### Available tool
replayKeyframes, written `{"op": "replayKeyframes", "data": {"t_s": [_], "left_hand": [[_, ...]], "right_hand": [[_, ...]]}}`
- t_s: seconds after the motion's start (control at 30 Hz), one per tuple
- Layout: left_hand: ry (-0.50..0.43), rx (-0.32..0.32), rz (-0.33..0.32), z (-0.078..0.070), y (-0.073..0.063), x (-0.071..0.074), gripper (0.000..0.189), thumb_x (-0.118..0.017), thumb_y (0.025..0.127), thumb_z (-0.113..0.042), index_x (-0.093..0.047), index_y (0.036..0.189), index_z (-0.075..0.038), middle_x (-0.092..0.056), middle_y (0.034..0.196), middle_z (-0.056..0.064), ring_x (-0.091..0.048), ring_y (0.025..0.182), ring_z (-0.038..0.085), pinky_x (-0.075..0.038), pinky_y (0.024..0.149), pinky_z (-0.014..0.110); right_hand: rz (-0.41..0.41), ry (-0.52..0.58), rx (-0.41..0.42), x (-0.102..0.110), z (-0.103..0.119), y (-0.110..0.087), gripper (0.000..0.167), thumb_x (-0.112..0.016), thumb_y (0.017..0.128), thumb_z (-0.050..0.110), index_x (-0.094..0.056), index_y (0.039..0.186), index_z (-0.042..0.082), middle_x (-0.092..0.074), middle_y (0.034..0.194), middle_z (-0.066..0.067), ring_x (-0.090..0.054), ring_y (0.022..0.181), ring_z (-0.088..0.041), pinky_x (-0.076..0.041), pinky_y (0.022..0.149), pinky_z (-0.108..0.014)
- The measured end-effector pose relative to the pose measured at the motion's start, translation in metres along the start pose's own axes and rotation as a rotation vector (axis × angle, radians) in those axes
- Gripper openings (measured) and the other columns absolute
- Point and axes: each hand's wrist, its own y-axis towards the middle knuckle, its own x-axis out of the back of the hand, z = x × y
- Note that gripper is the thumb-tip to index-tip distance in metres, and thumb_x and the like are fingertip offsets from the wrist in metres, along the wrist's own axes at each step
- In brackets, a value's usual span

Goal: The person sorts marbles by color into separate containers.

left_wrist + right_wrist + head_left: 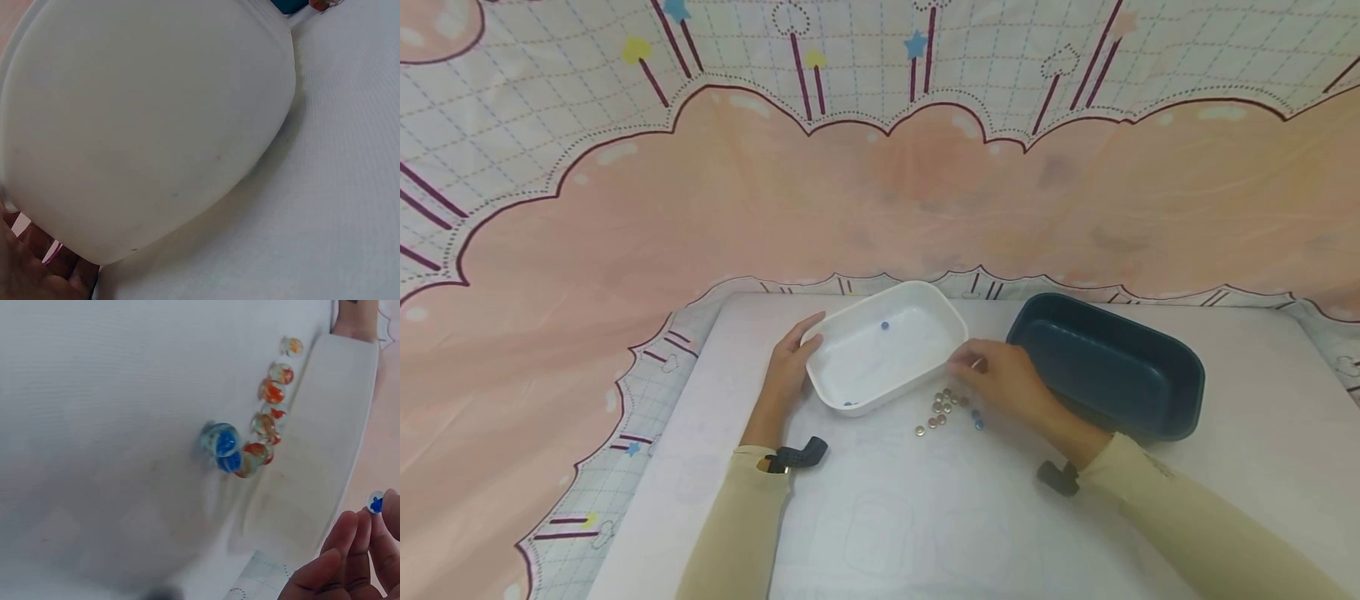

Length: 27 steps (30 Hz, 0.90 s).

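A white rectangular tray stands in the middle, its pale outer surface filling much of the left wrist view. My left hand grips its left end, thumb at the rim. At the opposite end, my right hand pinches a clear-and-blue marble between thumb and fingertips, close to the rim. Inside the tray lie a blue marble and another blue marble by the near wall. On the table beside the tray's near side are several orange-swirled marbles and two blue marbles.
To the right of the white tray stands a dark blue rectangular tray, partly behind my right wrist. A white cloth covers the table. Behind it hangs a patterned pink curtain.
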Motion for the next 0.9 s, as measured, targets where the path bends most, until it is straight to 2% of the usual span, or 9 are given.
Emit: {"op": "replayKeyframes", "data": {"t_s": [0.27, 0.53, 0.9], "left_hand": [[-0.001, -0.010, 0.003, 0.002, 0.001, 0.001, 0.042, -0.052, 0.105, -0.035, -0.053, 0.147, -0.034, -0.044, 0.160, -0.011, -0.037, 0.152, 0.014, -0.034, 0.122, 0.041], [-0.009, -0.011, 0.002, 0.003, 0.002, 0.001, 0.042, -0.053, 0.105, -0.034, -0.054, 0.147, -0.033, -0.043, 0.161, -0.010, -0.035, 0.153, 0.015, -0.032, 0.123, 0.042], [-0.001, -0.010, 0.000, 0.001, 0.001, 0.000, 0.042, -0.052, 0.105, -0.034, -0.054, 0.147, -0.034, -0.043, 0.161, -0.010, -0.035, 0.153, 0.016, -0.033, 0.123, 0.042]], "right_hand": [[-0.025, 0.037, 0.011, 0.001, 0.012, 0.008, 0.023, -0.070, 0.098, 0.035, -0.073, 0.115, 0.020, -0.074, 0.110, -0.002, -0.066, 0.099, -0.022, -0.058, 0.076, -0.033], [-0.047, 0.065, -0.016, 0.000, 0.020, 0.017, 0.024, -0.070, 0.097, 0.040, -0.073, 0.113, 0.024, -0.072, 0.111, 0.000, -0.064, 0.103, -0.022, -0.058, 0.080, -0.036], [-0.094, 0.098, 0.027, 0.003, 0.033, 0.027, 0.025, -0.072, 0.094, 0.041, -0.074, 0.110, 0.023, -0.073, 0.108, 0.001, -0.064, 0.101, -0.021, -0.058, 0.081, -0.037]]}}
